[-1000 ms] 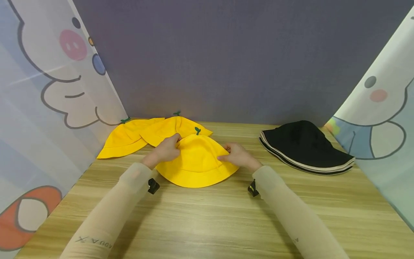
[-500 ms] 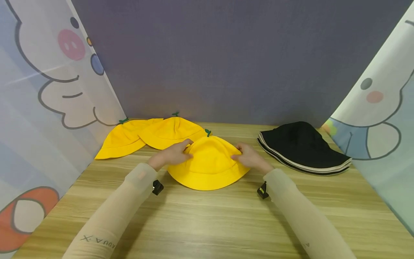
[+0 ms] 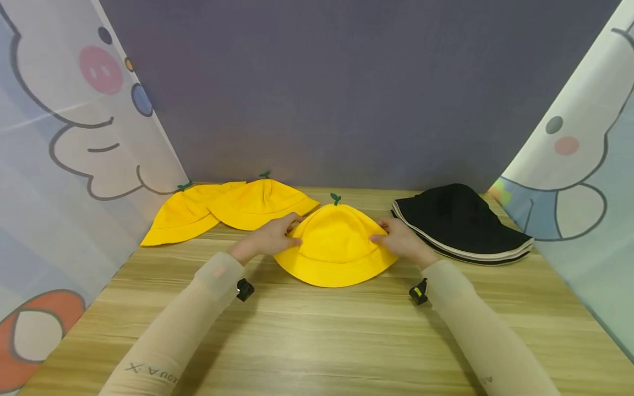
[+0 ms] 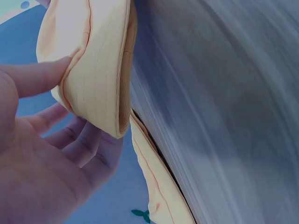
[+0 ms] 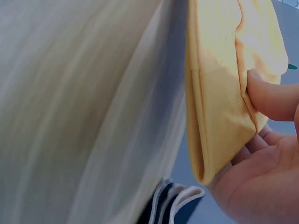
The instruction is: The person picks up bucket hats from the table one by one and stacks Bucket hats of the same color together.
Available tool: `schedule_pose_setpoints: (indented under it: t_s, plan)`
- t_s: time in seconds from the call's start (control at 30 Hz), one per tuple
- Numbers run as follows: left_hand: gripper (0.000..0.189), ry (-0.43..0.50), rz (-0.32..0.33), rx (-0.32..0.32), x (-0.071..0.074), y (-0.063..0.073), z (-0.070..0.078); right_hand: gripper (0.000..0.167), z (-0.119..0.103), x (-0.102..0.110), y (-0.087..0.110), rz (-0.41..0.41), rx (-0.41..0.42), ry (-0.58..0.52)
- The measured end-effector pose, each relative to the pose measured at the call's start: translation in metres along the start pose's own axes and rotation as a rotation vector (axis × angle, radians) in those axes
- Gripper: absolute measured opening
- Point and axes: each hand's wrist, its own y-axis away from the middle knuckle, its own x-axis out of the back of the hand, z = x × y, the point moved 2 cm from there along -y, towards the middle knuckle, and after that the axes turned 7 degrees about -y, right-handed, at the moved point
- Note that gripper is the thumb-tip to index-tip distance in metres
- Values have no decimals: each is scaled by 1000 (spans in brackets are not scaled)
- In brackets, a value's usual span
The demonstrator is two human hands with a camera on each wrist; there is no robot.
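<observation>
A yellow bucket hat (image 3: 337,247) with a green sprout on top is held crown-up between my two hands near the middle of the table. My left hand (image 3: 269,237) pinches its left side, thumb on the front and fingers behind. On the opposite side my right hand (image 3: 403,239) grips it the same way. The left wrist view gives the hat (image 4: 100,70) folded flat, its brim edges lying together. From the right wrist, the hat's brim (image 5: 217,116) is likewise doubled. Whether the brim touches the table is hard to tell.
Two more yellow hats, one leftmost (image 3: 179,220) and one overlapping it (image 3: 262,206), lie at the back left. Black hats with pale brim edges (image 3: 455,220) are stacked at the back right. A grey wall (image 3: 317,99) closes off the wooden table (image 3: 317,341) behind; printed cloth panels flank it.
Both hands have carried the yellow hat to the right, away from the other yellow hats and closer to the black stack. The camera view has shifted slightly.
</observation>
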Motion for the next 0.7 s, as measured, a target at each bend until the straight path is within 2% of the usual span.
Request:
schedule_pose_setpoints:
  t_s: [0.2,0.37,0.47,0.7]
  plan:
    - [57,-1,28,3,-9,-5,6,24,4,6,5,-12,34,88]
    - [52,-2,27,15,-18,-7,10,21,7,4,9,-32,3,228]
    - [45,-57,30,15,-25,-7,15,24,6,2,12,-51,-38,316]
    - [31,-275,63,-4,-39,0,34,25,-3,-2,18,-66,-129,446]
